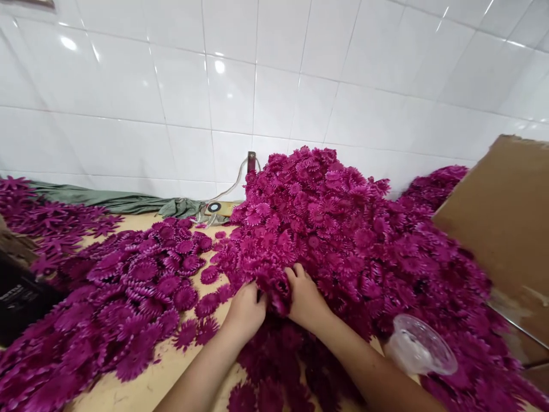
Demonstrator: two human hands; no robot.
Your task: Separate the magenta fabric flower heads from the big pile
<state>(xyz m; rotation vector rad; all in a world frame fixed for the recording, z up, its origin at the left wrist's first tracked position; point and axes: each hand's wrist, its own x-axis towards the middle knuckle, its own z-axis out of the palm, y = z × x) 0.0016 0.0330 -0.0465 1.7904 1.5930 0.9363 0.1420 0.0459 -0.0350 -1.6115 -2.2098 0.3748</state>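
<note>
My left hand is closed at the front of a tall heap of magenta artificial flower heads, its thumb against a bunched cluster of flower heads. From the other side my right hand curls around the same cluster, some of its fingers hidden among the petals. More flower heads lie in shadow on the table below and between my forearms. Left of my hands spreads a lower pile of flatter flower heads.
A clear plastic tub sits right of my right forearm. Cardboard leans at the right. Green cloth and a yellow device with a wire lie along the tiled wall. A dark object stands at left. Bare tabletop shows at front.
</note>
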